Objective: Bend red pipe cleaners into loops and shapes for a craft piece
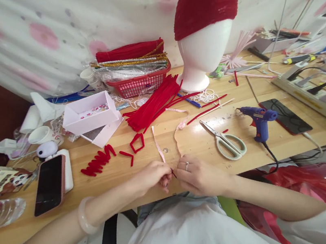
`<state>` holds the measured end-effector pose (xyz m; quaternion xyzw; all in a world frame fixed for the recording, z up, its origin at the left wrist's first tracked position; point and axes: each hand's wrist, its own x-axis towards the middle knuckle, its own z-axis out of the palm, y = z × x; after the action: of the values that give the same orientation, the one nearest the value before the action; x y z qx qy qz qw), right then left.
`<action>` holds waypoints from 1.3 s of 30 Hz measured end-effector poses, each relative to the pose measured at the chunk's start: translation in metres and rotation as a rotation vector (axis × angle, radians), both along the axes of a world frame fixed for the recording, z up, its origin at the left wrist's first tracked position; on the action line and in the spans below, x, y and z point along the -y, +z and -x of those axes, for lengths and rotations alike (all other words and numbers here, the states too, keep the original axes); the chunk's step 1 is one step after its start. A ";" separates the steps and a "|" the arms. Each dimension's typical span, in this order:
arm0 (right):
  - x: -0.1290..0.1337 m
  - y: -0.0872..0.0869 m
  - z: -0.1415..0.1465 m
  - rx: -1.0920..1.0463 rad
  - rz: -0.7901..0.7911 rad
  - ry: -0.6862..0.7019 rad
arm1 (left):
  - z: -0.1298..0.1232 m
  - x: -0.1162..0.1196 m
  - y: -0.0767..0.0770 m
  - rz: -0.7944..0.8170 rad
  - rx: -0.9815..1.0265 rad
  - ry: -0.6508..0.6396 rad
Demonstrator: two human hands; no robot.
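Head view: a thin dark-red stem (173,173) lies between the two hands, just above the near edge of the table. Left hand (154,176): thumb and forefinger together, pinched on the stem. Right hand (201,175): fingers curled close together beside it; tips hidden, so cannot tell whether they clamp it. Handling, judged: very light, soft outside, probably wire-cored, so bendable and apt to keep a kink; low slip, not fragile, though hard pinching may flatten the fuzz. Best hold: fingertips near each end. Similar red pieces lie beyond the left hand: a five-sided loop (137,143), a V-shaped piece (128,158) and a row of tight folds (97,163). Surface: pale wood-grain table (89,188), smooth, slightly glossy, bearing scissors (230,145), a blue glue gun (261,122) and a bundle of red stems (157,105). Room: flower-print curtain (129,7) behind; a white mannequin head (206,45) wears a red cap (206,1).
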<state>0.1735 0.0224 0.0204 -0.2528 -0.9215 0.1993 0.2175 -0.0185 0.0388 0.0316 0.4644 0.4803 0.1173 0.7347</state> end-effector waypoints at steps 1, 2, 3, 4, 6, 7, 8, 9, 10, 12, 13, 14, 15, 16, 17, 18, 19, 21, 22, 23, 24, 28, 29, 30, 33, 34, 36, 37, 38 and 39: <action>-0.002 0.001 -0.001 -0.078 0.193 -0.057 | 0.002 0.000 0.001 -0.153 -0.032 -0.029; -0.004 0.001 -0.002 -0.172 0.431 -0.117 | 0.005 0.001 0.003 -0.379 -0.081 -0.085; -0.006 0.001 -0.003 -0.273 0.701 -0.167 | 0.007 0.001 0.004 -0.664 -0.143 -0.171; -0.008 0.000 -0.003 -0.364 0.965 -0.193 | 0.010 0.000 0.005 -0.970 -0.208 -0.281; -0.011 -0.002 -0.002 -0.485 1.355 -0.177 | 0.014 -0.002 0.005 -1.466 -0.304 -0.521; -0.012 -0.004 -0.002 -0.509 1.457 -0.156 | 0.015 -0.003 0.004 -1.584 -0.315 -0.602; -0.013 -0.005 -0.002 -0.515 1.504 -0.140 | 0.015 -0.003 0.004 -1.631 -0.306 -0.654; -0.013 -0.005 -0.001 -0.517 1.509 -0.134 | 0.015 -0.003 0.005 -1.616 -0.287 -0.674; -0.012 -0.004 -0.002 -0.513 1.504 -0.131 | 0.014 -0.002 0.006 -1.544 -0.262 -0.665; -0.010 0.002 -0.004 -0.490 1.441 -0.131 | 0.011 0.002 0.011 -1.258 -0.206 -0.577; -0.008 0.006 -0.005 -0.457 1.356 -0.125 | 0.009 0.003 0.014 -1.069 -0.176 -0.518; -0.006 0.010 -0.007 -0.411 1.226 -0.118 | 0.008 0.005 0.017 -0.870 -0.142 -0.463; -0.004 0.014 -0.008 -0.359 1.056 -0.109 | 0.006 0.006 0.019 -0.675 -0.097 -0.404; -0.002 0.017 -0.009 -0.307 0.852 -0.095 | 0.004 0.006 0.021 -0.479 -0.044 -0.334; 0.000 0.018 -0.010 -0.262 0.628 -0.081 | 0.002 0.006 0.021 -0.294 0.011 -0.260; 0.002 0.018 -0.010 -0.220 0.403 -0.060 | 0.000 0.006 0.020 -0.135 0.064 -0.187; 0.003 0.016 -0.010 -0.178 0.178 -0.037 | -0.002 0.004 0.018 -0.004 0.107 -0.130; 0.004 0.007 -0.009 -0.106 -0.199 0.010 | -0.005 0.001 0.012 0.163 0.148 -0.087; 0.004 0.002 -0.008 -0.082 -0.324 0.028 | -0.006 0.000 0.009 0.194 0.149 -0.098; 0.004 -0.002 -0.008 -0.069 -0.397 0.036 | -0.006 -0.002 0.007 0.203 0.147 -0.113; 0.003 -0.006 -0.007 -0.068 -0.421 0.035 | -0.005 -0.003 0.005 0.205 0.146 -0.118; 0.002 -0.006 -0.005 -0.212 -0.083 -0.110 | 0.004 -0.003 0.008 0.049 0.118 -0.066; 0.002 -0.004 -0.005 -0.265 0.060 -0.160 | 0.007 -0.002 0.010 -0.055 0.094 -0.027; 0.003 -0.002 -0.004 -0.312 0.198 -0.207 | 0.010 0.000 0.012 -0.171 0.065 0.027; 0.006 0.001 -0.003 -0.405 0.503 -0.303 | 0.014 0.005 0.013 -0.443 -0.009 0.204; 0.007 0.000 -0.003 -0.438 0.572 -0.324 | 0.014 0.007 0.011 -0.468 -0.016 0.249; 0.009 -0.002 -0.002 -0.495 0.680 -0.344 | 0.013 0.012 0.006 -0.489 -0.020 0.323; 0.009 -0.003 -0.002 -0.513 0.717 -0.345 | 0.013 0.014 0.002 -0.494 -0.016 0.353; 0.010 -0.004 -0.001 -0.519 0.748 -0.341 | 0.012 0.015 -0.001 -0.499 -0.014 0.379; 0.010 -0.004 -0.001 -0.517 0.778 -0.330 | 0.011 0.017 -0.003 -0.509 -0.014 0.397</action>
<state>0.1747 0.0120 0.0163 -0.4002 -0.6422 0.5477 0.3571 -0.0295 0.0218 0.0283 0.5314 0.5217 0.3714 0.5545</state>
